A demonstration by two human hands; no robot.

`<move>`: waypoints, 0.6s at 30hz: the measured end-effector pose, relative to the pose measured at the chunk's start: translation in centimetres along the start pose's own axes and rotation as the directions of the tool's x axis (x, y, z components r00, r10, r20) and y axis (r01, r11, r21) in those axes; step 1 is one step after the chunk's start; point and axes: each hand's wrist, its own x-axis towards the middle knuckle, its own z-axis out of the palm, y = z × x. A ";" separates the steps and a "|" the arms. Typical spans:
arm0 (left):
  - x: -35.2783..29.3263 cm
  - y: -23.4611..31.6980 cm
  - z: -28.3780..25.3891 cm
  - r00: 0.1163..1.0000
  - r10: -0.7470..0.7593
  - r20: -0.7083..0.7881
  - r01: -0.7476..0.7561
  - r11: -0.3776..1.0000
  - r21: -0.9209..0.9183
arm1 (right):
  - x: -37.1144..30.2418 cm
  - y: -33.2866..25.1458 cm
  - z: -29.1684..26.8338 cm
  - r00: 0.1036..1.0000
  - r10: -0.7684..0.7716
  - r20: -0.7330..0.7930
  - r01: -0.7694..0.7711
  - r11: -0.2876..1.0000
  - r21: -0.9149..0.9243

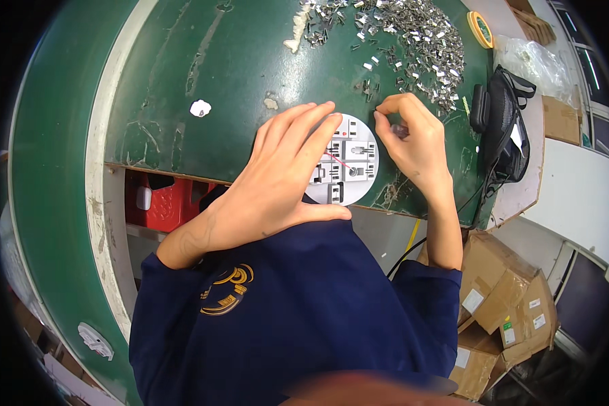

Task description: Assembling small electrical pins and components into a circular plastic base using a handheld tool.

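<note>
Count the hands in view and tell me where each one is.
2: the left hand lies across the left part of the round white disc; the right hand is just right of it, over the green table.

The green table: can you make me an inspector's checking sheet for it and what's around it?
Surface: green tabletop, scuffed and stained.
Things: pale round disc with raised blocks and a red wire; farther off, a heap of small shiny pieces.
Clutter: white scrap, yellow ring, black bag.
Hands: left hand spread over the disc; right hand beside it, fingertips pinched, contents unclear.
Cables: thin black cable below the front edge.
Surroundings: cardboard boxes at right, red bin at left.
</note>
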 end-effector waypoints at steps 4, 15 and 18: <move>0.0 -0.2 0.0 0.992 0.013 -0.127 -0.018 0.999 -0.042 | 0.0 -1.8 -1.0 0.984 0.176 0.020 -0.176 0.953 0.248; 0.4 -0.6 1.4 0.978 0.049 -0.204 -0.059 0.997 -0.048 | -2.2 -3.7 -1.9 0.981 0.056 0.184 -0.132 0.891 0.435; 0.4 -0.6 1.4 0.974 0.046 -0.220 -0.061 0.996 -0.063 | -3.0 -3.7 -1.2 0.993 0.025 0.118 -0.073 0.903 0.423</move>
